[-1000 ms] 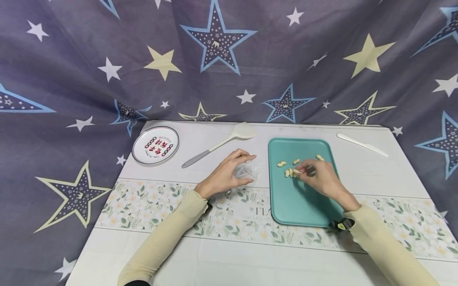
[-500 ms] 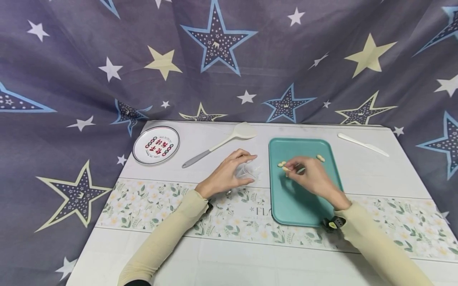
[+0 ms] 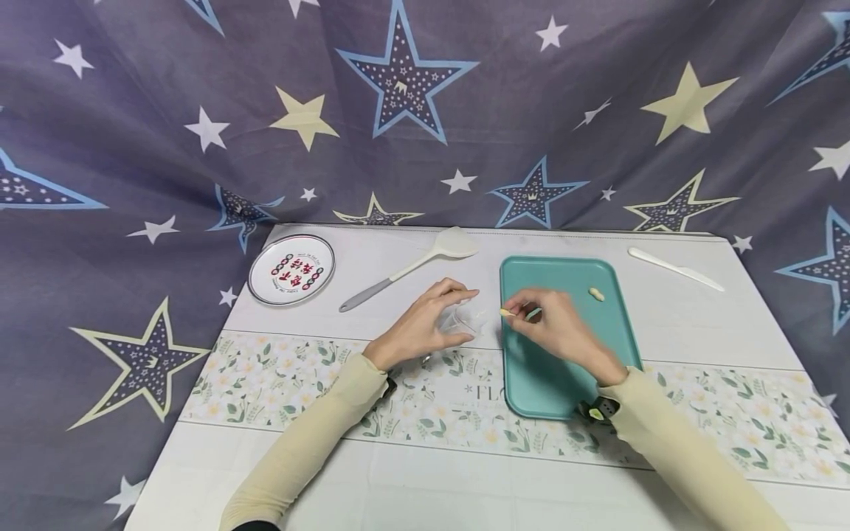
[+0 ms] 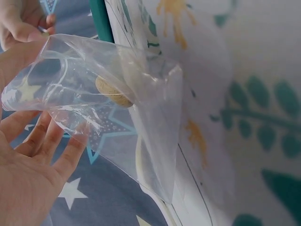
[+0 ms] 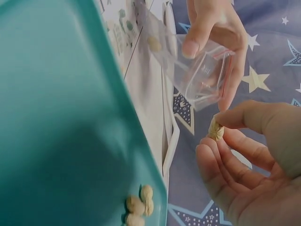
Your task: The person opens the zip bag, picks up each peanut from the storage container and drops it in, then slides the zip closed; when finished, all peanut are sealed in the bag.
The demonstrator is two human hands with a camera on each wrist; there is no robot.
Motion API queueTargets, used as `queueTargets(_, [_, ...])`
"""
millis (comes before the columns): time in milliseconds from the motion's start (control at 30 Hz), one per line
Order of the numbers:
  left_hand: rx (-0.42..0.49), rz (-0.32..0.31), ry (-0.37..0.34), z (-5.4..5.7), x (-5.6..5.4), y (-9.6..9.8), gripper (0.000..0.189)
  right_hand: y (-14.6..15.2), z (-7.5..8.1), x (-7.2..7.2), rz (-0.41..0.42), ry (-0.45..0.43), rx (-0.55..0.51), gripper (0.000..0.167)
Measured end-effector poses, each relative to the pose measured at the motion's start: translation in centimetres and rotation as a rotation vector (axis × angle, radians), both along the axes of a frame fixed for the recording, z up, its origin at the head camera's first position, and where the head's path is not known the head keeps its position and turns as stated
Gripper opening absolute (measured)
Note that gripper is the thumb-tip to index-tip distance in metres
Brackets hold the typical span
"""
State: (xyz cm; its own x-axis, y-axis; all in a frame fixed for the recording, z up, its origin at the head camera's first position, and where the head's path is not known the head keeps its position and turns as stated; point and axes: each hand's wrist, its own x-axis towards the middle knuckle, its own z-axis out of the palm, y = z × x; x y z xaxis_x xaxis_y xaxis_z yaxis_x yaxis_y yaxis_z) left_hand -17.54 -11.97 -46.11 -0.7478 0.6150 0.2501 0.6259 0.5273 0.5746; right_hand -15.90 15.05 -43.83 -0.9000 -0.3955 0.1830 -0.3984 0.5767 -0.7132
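My left hand point(image 3: 421, 324) grips a clear zip bag point(image 4: 153, 127) by its mouth, thumb and fingers spread so that it gapes toward the right. Inside the bag, a peanut point(image 4: 112, 92) shows through the plastic. Between thumb and fingers of my right hand point(image 3: 558, 328) is another unshelled peanut point(image 5: 216, 129), pinched over the left edge of the teal tray point(image 3: 551, 387), a short way from the bag. On the tray, one peanut point(image 3: 596, 293) lies at the far right. Several more, among them this peanut point(image 5: 146, 200), show in the right wrist view; my right hand hides them in the head view.
A round white plate point(image 3: 292, 269) with red writing stands at the back left. Beside it lies a spatula point(image 3: 412, 269) with a grey handle. A white plastic knife point(image 3: 674, 268) lies right of the tray. A starry curtain point(image 3: 425, 110) hangs behind the table.
My right hand has moved left across the tray with the pinched peanut, from the peanut cluster to the tray's left edge. My left hand and the bag have stayed in place.
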Motion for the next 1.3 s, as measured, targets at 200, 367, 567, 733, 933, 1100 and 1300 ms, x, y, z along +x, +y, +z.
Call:
queueTargets(200, [0.008, -0.005, 0.01, 0.0, 0.0, 0.0, 0.073, -1.1, 0.2, -0.1, 0.029, 0.0, 0.0, 0.013])
queueTargets(367, [0.004, -0.006, 0.011, 0.0, 0.1, 0.1, 0.073, -2.2, 0.5, 0.1, 0.05, -0.039, -0.019, 0.013])
queueTargets(567, [0.011, -0.01, -0.007, 0.2, 0.3, 0.2, 0.072, -3.2, 0.7, 0.2, 0.069, -0.044, -0.047, 0.012])
queueTargets(733, [0.017, -0.006, -0.009, 0.3, 0.4, 0.2, 0.072, -3.7, 0.9, 0.2, 0.076, -0.027, -0.055, 0.01])
queueTargets(933, [0.025, -0.007, -0.01, 0.2, 0.3, 0.3, 0.071, -4.2, 0.8, 0.3, 0.082, -0.025, -0.051, 0.01])
queueTargets(1100, [0.029, -0.009, -0.004, 0.2, 0.3, 0.3, 0.071, -4.3, 0.7, 0.3, 0.092, -0.042, -0.045, 0.012])
queueTargets(1300, [0.022, 0.0, 0.005, 0.3, 0.3, 0.1, 0.071, -4.3, 0.6, 0.3, 0.097, -0.048, -0.04, 0.012])
